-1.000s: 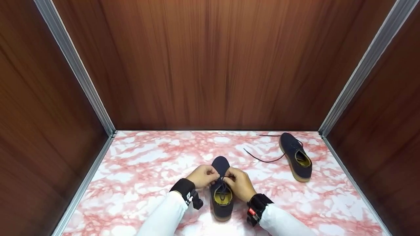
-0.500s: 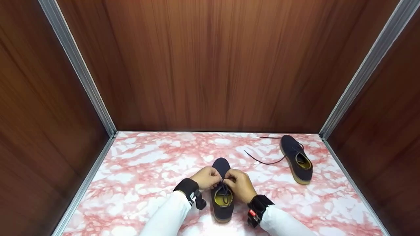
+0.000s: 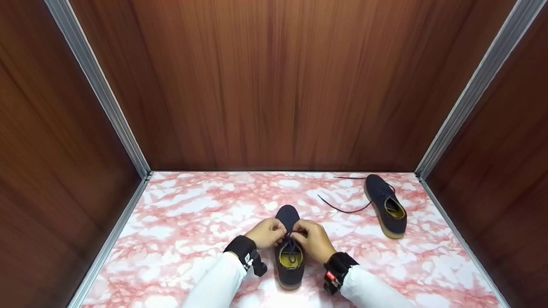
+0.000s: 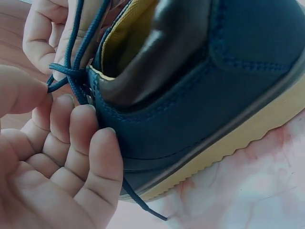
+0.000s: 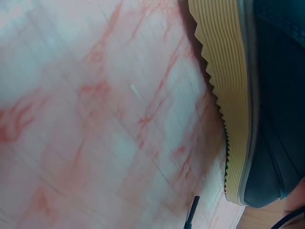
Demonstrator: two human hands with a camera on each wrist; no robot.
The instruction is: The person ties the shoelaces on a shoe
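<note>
A dark navy shoe (image 3: 290, 278) with a yellow lining stands on the tabletop, toe pointing away. At its left side my left hand (image 3: 267, 233) pinches the shoelace (image 4: 71, 72) between thumb and forefinger, the other fingers curled against the upper. From the right, my right hand (image 3: 314, 241) pinches the lace at the same spot with thumb and forefinger. Loops of lace cross above the tongue in the left wrist view, and one lace end (image 4: 151, 212) hangs past the sole. In the right wrist view the shoe's ridged tan sole (image 5: 228, 119) shows, with the hand mostly out of frame.
A matching second shoe (image 3: 387, 209) lies at the back right, its loose lace (image 3: 344, 211) trailing left over the red-and-white marbled tabletop (image 3: 192, 205). Brown wood-look panels (image 3: 274, 85) with grey metal corner strips close in the back and both sides.
Both hands stay at the lace over the shoe, with only slight finger movement. The whole head view dips and returns a little; both shoes keep their places.
</note>
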